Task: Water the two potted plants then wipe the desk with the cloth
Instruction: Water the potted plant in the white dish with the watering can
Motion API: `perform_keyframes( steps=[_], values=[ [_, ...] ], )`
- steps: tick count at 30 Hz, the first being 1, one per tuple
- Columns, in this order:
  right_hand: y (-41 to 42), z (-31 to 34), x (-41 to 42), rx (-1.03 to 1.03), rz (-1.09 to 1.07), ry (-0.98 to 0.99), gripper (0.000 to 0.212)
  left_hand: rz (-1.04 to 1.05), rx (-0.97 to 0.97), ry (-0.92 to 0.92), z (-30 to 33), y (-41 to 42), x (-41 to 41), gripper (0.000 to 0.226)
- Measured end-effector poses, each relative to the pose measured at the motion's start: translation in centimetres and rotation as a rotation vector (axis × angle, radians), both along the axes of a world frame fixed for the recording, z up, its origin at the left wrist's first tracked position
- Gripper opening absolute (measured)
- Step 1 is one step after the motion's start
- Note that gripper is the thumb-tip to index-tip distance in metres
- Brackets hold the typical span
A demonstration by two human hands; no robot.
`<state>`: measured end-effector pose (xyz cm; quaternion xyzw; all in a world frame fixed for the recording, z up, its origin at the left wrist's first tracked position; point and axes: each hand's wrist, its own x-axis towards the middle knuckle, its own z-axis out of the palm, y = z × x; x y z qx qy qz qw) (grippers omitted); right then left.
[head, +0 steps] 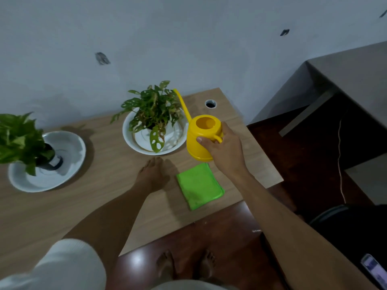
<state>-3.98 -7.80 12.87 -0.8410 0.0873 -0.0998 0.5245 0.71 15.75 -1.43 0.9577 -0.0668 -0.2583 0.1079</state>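
Observation:
My right hand grips the handle of a yellow watering can at the desk's right side; its long spout points up and back, past the holed-leaf plant. That plant stands in a white dish at the back middle. A second leafy plant in a dark pot sits on a white plate at the left. A folded green cloth lies flat near the front edge, just below the can. My left hand rests flat on the desk, fingers straight, to the left of the cloth.
The wooden desk ends at the right near the cloth, with a round cable hole at its back right. A grey table stands further right over a dark floor. My bare feet show below the desk's front edge.

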Motion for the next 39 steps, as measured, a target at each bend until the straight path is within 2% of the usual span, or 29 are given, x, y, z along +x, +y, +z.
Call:
perform_keyframes(
  steps=[3, 6, 10, 13, 17, 20, 23, 28, 32, 39],
  values=[
    [3.0, 1.2, 0.3, -0.011, -0.01, -0.004, 0.053, 0.036, -0.08, 0.037, -0.6, 2.8, -0.1, 0.089],
    [5.6, 2.3, 0.6, -0.01, -0.034, 0.005, 0.05, 0.005, -0.078, 0.003, -1.6, 5.3, 0.1, 0.087],
    [8.5, 3.4, 0.9, -0.008, -0.028, 0.031, 0.051, -0.11, -0.068, -0.001, -3.3, 7.3, 0.4, 0.065],
    [10.0, 3.9, 1.0, -0.051, -0.058, 0.035, 0.048, -0.038, -0.117, -0.022, -4.2, 7.8, -0.1, 0.055],
    [11.0, 4.5, 0.9, -0.094, -0.074, 0.041, 0.041, -0.007, -0.134, -0.065, -6.2, 8.1, -1.1, 0.079],
    [11.3, 4.7, 0.7, -0.199, -0.089, 0.032, 0.023, -0.019, -0.163, -0.095, -7.8, 8.6, -1.7, 0.08],
    [11.5, 5.3, 0.6, -0.292, -0.112, 0.025, 0.043, -0.024, -0.173, -0.11, -8.7, 8.9, -2.1, 0.079],
    [11.3, 6.2, 1.0, -0.346, -0.126, 0.022, 0.045, -0.043, -0.182, -0.098, -9.2, 9.4, -2.1, 0.079],
    [10.8, 6.9, 1.7, -0.342, -0.119, 0.032, 0.069, -0.046, -0.176, -0.104, -9.4, 9.4, -2.1, 0.079],
    [11.0, 8.0, 2.2, -0.368, -0.119, 0.062, 0.059, -0.043, -0.157, -0.113, -9.6, 9.3, -2.2, 0.078]
  ],
)
